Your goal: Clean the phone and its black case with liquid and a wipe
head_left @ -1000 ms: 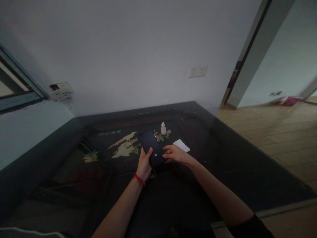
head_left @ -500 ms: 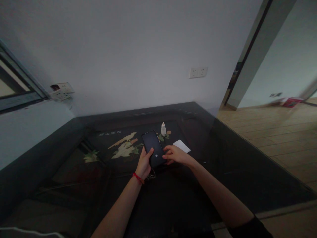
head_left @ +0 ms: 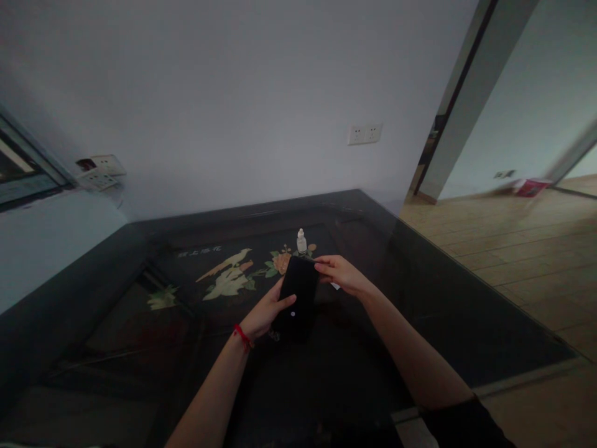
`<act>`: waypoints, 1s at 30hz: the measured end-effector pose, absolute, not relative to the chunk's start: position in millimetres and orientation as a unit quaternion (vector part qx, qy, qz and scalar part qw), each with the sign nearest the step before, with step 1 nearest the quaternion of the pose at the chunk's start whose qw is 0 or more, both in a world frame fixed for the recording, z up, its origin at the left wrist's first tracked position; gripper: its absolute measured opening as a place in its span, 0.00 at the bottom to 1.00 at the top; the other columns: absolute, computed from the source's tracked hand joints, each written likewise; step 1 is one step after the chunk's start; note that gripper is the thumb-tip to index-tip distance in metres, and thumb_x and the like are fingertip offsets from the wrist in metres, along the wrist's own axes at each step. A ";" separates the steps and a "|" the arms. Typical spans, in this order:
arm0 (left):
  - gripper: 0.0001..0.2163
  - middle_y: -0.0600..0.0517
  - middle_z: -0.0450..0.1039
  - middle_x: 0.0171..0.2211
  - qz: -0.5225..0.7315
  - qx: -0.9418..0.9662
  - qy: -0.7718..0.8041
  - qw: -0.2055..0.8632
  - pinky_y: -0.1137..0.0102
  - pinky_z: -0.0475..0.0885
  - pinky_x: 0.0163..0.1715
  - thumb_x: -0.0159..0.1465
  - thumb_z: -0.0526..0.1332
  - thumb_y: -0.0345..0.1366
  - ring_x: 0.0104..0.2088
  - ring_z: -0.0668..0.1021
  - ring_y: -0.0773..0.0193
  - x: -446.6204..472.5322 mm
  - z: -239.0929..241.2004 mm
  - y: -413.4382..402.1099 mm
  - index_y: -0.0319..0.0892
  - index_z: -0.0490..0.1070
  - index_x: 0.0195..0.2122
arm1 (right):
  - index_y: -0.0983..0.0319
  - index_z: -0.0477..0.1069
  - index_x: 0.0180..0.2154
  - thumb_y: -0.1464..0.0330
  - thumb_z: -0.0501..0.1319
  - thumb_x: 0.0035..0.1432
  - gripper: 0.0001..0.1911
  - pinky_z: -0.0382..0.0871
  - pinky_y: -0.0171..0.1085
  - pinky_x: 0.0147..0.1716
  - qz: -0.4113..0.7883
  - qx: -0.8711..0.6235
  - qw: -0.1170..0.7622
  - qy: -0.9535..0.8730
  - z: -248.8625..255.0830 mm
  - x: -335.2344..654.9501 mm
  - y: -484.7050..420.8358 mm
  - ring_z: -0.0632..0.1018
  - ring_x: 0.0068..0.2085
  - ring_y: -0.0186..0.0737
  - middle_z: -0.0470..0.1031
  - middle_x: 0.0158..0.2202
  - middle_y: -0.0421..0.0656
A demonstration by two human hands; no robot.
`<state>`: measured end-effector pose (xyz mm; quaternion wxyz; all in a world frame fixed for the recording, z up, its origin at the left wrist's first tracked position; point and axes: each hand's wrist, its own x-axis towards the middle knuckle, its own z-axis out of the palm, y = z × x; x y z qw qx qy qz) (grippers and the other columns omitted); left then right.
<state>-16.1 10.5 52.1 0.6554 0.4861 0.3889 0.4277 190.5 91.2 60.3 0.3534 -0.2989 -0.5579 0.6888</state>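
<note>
A black smartphone [head_left: 298, 297] with a dark screen is held over a dark glass-topped table [head_left: 420, 298]. My left hand [head_left: 268, 309] grips its left edge, thumb on the screen; a red string sits on that wrist. My right hand [head_left: 342, 275] pinches the phone's upper right corner. A small white dropper bottle [head_left: 301, 241] stands just beyond the phone. A white cloth [head_left: 334, 285] peeks out under my right hand, mostly hidden.
Under the glass lies a painted bird-and-flower panel [head_left: 228, 277]. A white wall with a socket [head_left: 364, 134] rises behind the table. More sockets [head_left: 96, 174] sit at the left. A wooden floor and doorway [head_left: 489, 230] open to the right.
The phone has turned from tilted left to nearly upright and moved slightly right. My right hand shifted from the phone's lower right side up to its top right corner, covering the white cloth.
</note>
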 end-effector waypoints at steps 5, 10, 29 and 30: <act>0.31 0.48 0.60 0.61 0.423 0.495 0.391 0.650 0.61 0.58 0.58 0.56 0.65 0.36 0.60 0.62 0.51 -15.4 52.3 9.9 0.46 0.57 0.61 | 0.66 0.74 0.34 0.63 0.67 0.47 0.14 0.72 0.35 0.35 0.689 -0.308 0.377 -0.537 56.5 186.2 91.6 0.77 0.32 0.35 0.77 0.30 0.44; 0.30 0.47 0.62 0.59 0.432 0.487 0.403 0.643 0.61 0.59 0.57 0.55 0.65 0.35 0.59 0.64 0.52 -11.3 51.8 10.2 0.45 0.58 0.59 | 0.67 0.74 0.32 0.65 0.67 0.47 0.12 0.71 0.34 0.32 0.669 -0.346 0.395 -0.526 55.7 180.2 90.2 0.76 0.30 0.34 0.76 0.27 0.43; 0.29 0.48 0.77 0.31 0.393 0.427 0.461 0.671 0.66 0.75 0.36 0.52 0.68 0.31 0.31 0.80 0.61 -13.7 39.2 14.5 0.39 0.60 0.55 | 0.64 0.70 0.39 0.66 0.55 0.57 0.11 0.71 0.35 0.30 0.477 -0.519 0.443 -0.554 37.4 196.8 113.8 0.76 0.30 0.36 0.76 0.33 0.45; 0.32 0.48 0.77 0.31 0.390 0.428 0.461 0.672 0.65 0.74 0.37 0.53 0.67 0.32 0.31 0.80 0.61 -12.2 39.6 14.2 0.40 0.56 0.58 | 0.64 0.71 0.40 0.66 0.54 0.57 0.12 0.71 0.34 0.30 0.437 -0.539 0.428 -0.580 36.5 196.3 114.4 0.76 0.31 0.37 0.76 0.34 0.45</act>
